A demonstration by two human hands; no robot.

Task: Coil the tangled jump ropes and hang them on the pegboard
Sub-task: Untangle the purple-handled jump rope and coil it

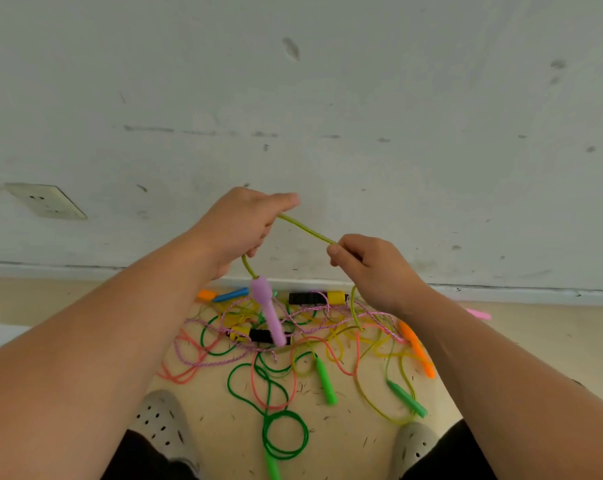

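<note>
Both hands, left hand (239, 225) and right hand (369, 263), pinch the yellow-green rope (307, 231), lilac handle (267, 306) dangling; its tail runs into the floor tangle (293, 341), so pulling likely drags or knots other ropes.

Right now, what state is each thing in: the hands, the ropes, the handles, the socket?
left hand, grips the yellow-green rope
right hand, pinches the same rope
yellow-green rope, lifted, spanning both hands
lilac handle, hanging below the left hand
other ropes, tangled on the floor
wall socket, nothing plugged in
</note>
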